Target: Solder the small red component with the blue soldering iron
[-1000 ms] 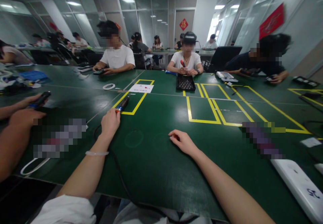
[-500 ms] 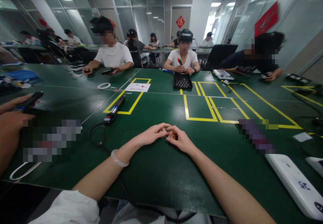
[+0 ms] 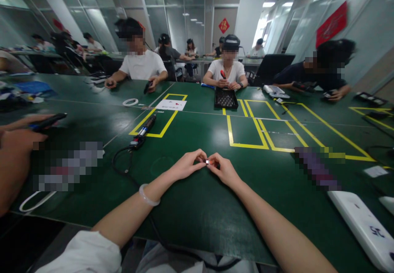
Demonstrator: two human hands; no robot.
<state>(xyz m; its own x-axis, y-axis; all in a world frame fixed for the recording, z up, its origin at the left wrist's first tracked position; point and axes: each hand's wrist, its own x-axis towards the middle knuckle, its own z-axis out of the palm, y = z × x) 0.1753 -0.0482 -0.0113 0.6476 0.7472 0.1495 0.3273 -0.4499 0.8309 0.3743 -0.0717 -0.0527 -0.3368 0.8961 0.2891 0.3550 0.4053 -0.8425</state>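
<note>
Green worktop (image 3: 197, 215) stretches from its near edge, past a white device (image 3: 363, 223) at right, to the left hand (image 3: 189, 166) and right hand (image 3: 224, 169), fingertips pinched on a small shiny piece (image 3: 207, 162) between them. A black cable (image 3: 114, 164) and cylindrical tool (image 3: 144, 130) bound the left side; yellow tape (image 3: 249, 146) and a black tray (image 3: 226, 99) lie beyond.

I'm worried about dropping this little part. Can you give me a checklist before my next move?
1. Right grip on the small piece: ok, held at the fingertips.
2. Left grip pinching it too: cannot tell; fingertips are right at it.
3. Piece's full shape visible: not ok, fingers cover much of it.
4. Corded tool set down: ok, lying on the table.
5. Tool wholly inside the yellow tape: not ok, its near end sticks out.
</note>
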